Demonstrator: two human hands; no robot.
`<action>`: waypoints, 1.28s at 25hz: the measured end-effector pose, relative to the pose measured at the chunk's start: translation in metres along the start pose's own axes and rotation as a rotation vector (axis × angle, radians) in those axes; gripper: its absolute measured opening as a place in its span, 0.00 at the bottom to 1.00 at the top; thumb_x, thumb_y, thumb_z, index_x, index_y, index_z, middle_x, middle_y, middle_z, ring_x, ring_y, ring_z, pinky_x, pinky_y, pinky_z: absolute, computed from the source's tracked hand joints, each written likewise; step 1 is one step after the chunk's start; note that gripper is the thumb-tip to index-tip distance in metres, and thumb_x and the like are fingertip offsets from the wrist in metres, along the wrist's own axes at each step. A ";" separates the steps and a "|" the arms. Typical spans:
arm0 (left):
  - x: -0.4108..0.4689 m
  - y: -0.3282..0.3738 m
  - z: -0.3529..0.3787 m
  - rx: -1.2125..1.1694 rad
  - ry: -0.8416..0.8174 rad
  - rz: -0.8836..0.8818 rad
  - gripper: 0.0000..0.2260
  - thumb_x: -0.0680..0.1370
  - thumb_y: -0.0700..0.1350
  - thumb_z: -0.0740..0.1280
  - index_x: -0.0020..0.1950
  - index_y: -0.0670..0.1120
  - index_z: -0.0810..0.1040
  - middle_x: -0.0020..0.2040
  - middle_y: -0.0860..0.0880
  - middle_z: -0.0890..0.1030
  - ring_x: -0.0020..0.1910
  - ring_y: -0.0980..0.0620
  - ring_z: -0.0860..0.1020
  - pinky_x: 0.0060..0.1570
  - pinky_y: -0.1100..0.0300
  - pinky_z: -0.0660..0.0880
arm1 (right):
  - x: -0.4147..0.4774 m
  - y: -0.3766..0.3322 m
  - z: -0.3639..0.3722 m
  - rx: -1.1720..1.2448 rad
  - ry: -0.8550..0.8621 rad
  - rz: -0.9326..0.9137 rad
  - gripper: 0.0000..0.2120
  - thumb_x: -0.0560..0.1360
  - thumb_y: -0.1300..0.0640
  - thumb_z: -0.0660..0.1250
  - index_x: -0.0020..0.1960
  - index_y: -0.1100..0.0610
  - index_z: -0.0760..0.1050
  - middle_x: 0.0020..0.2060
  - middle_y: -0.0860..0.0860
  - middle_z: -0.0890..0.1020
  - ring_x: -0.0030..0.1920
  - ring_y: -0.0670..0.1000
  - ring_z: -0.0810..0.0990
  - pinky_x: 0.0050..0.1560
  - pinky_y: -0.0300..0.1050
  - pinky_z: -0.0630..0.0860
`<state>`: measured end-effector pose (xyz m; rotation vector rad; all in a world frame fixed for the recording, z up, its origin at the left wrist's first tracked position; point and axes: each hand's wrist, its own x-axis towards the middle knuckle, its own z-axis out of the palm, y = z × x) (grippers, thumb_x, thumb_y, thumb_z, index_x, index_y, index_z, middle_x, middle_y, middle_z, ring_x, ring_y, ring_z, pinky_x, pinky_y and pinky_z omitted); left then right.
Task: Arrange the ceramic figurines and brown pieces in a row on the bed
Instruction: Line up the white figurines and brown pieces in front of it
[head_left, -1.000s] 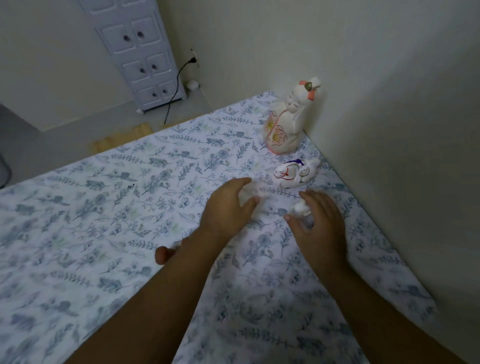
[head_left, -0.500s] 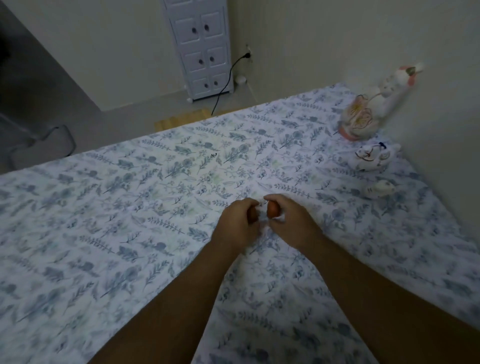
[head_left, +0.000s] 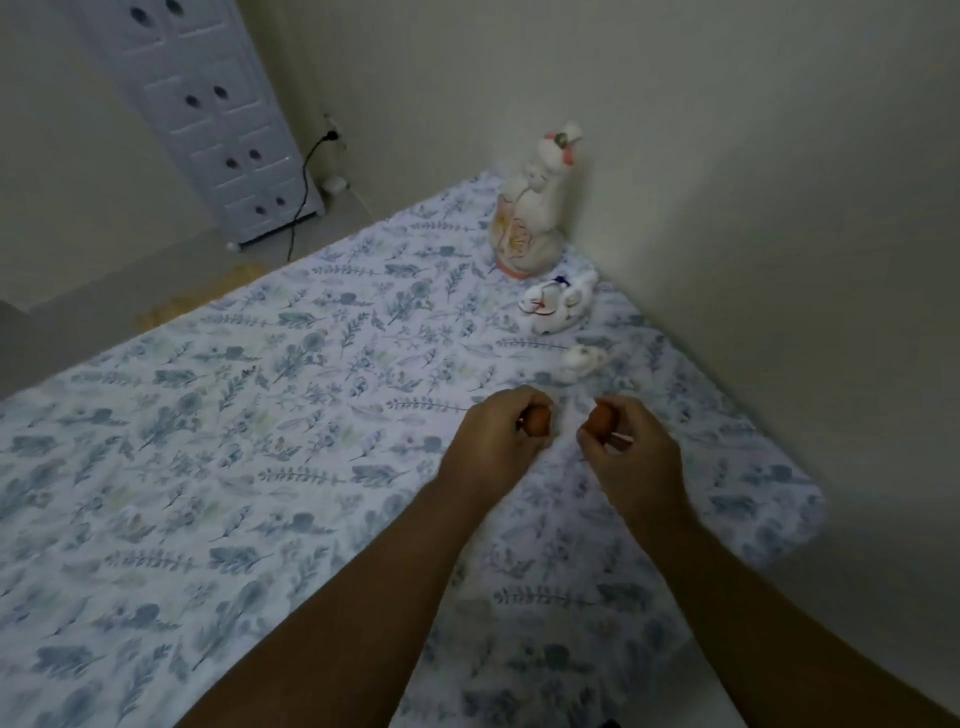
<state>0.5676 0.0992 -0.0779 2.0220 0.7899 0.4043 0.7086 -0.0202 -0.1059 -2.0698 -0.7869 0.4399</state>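
While both hands hover low over the bed (head_left: 260, 467), each grips one brown piece:

L hand (head_left: 496, 439): fingers curled tight on L piece (head_left: 538, 420); piece pokes out toward the R hand, rounded end showing.
R hand (head_left: 631, 457): fingers pinched on R piece (head_left: 602, 419); rounded end faces the L hand.
Hands: side by side, apart, w/ a strip of sheet showing btwn them; the 2 pieces don't touch.
Contact w/ bed: can't tell if the pieces rest on the sheet or sit just above it.
Small figurine (head_left: 582, 362): white, lying on the bed just beyond the R hand, nearest of the 3.
Mid figurine (head_left: 558, 307): white w/ red and blue marks, lying further out past the small one, apart from it.
Tall figurine (head_left: 532, 223): upright, floral body, pink base, furthest from the hands, near the wall (head_left: 779, 182) corner.
Row: the 3 figurines run in a line away from the R hand, along the wall on the R side.
Cabinet (head_left: 208, 114): white, far beyond the L hand, on the floor past the bed edge; black cord (head_left: 304, 182) beside it.
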 end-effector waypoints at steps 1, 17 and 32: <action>0.018 0.010 0.019 0.001 -0.031 0.025 0.16 0.73 0.36 0.74 0.60 0.42 0.81 0.56 0.43 0.83 0.56 0.47 0.81 0.58 0.51 0.78 | 0.010 0.012 -0.016 -0.019 0.042 0.017 0.18 0.72 0.57 0.76 0.59 0.51 0.77 0.50 0.46 0.82 0.47 0.41 0.79 0.48 0.33 0.77; 0.080 0.017 0.108 -0.137 0.002 -0.051 0.18 0.70 0.37 0.79 0.58 0.46 0.82 0.52 0.52 0.83 0.49 0.61 0.78 0.49 0.77 0.71 | 0.031 0.074 -0.050 -0.081 0.017 0.032 0.13 0.69 0.52 0.77 0.49 0.45 0.76 0.40 0.38 0.79 0.42 0.36 0.77 0.42 0.22 0.70; 0.063 0.011 0.090 -0.045 -0.037 -0.055 0.25 0.72 0.46 0.77 0.68 0.50 0.77 0.60 0.52 0.83 0.58 0.57 0.80 0.58 0.65 0.75 | 0.017 0.062 -0.051 -0.098 -0.036 0.045 0.23 0.67 0.51 0.79 0.59 0.52 0.77 0.49 0.47 0.79 0.51 0.48 0.78 0.48 0.32 0.72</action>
